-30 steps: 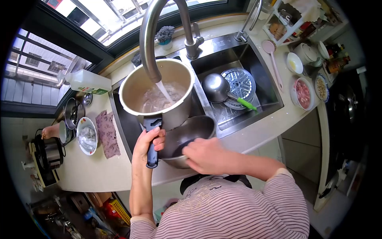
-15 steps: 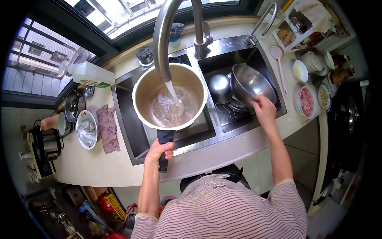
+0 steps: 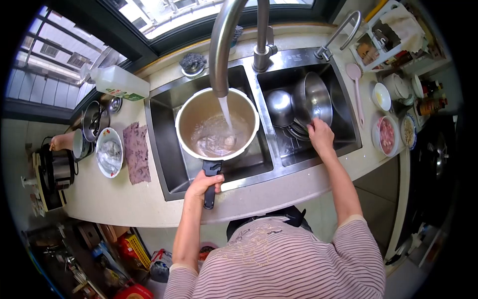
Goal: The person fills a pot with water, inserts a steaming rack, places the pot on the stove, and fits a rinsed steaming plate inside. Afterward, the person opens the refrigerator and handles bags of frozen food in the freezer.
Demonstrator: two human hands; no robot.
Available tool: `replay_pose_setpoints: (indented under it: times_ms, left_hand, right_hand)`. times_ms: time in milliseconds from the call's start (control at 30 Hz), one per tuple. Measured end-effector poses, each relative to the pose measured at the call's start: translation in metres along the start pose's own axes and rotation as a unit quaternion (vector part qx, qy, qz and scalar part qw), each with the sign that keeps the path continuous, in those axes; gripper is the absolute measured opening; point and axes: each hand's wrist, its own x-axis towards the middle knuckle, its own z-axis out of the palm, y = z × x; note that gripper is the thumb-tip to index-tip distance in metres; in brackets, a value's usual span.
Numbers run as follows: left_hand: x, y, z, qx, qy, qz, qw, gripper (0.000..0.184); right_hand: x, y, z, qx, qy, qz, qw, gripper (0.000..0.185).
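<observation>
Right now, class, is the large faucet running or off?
Running: water streams from the large faucet into the pot held by the left hand.

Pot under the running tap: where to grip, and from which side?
Best bet: the black handle, closed on from the near side. It juts from the pot's rim toward the wearer, long and slim, clear of the falling water. The left hand holds it there. The wide round body looks harder to grasp one-handed.
</observation>
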Motion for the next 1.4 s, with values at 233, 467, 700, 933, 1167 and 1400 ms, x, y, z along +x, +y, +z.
replay_pose_setpoints:
  times_ms: [233, 467, 700, 933, 1167, 1400]
  left_hand:
    - [-0.005, 0.007, 0.011, 0.175, 0.166, 0.091, 0.966, 0.045]
    - [0.009, 0.000, -0.004, 0.187, 0.254, 0.145, 0.938, 0.048]
    - [0.003, -0.018, -0.003, 0.288, 0.419, 0.256, 0.822, 0.051]
    - [-0.005, -0.035, 0.017, 0.371, 0.450, 0.297, 0.756, 0.044]
    - [-0.002, -0.032, 0.021, 0.357, 0.446, 0.277, 0.773, 0.040]
    - [-0.007, -0.026, 0.019, 0.343, 0.413, 0.287, 0.793, 0.039]
  right_hand:
    - [-0.022, -0.007, -0.007, 0.043, 0.046, 0.019, 0.998, 0.049]
    - [-0.045, -0.007, -0.007, 0.024, 0.181, -0.010, 0.983, 0.041]
    - [-0.035, -0.027, 0.004, 0.096, -0.194, -0.015, 0.976, 0.021]
    - [-0.004, -0.037, 0.084, -0.090, -0.365, -0.048, 0.925, 0.046]
    - [-0.003, -0.038, 0.053, -0.043, -0.306, -0.110, 0.945, 0.033]
    - [0.012, -0.002, -0.016, 0.316, -0.273, 0.018, 0.909, 0.029]
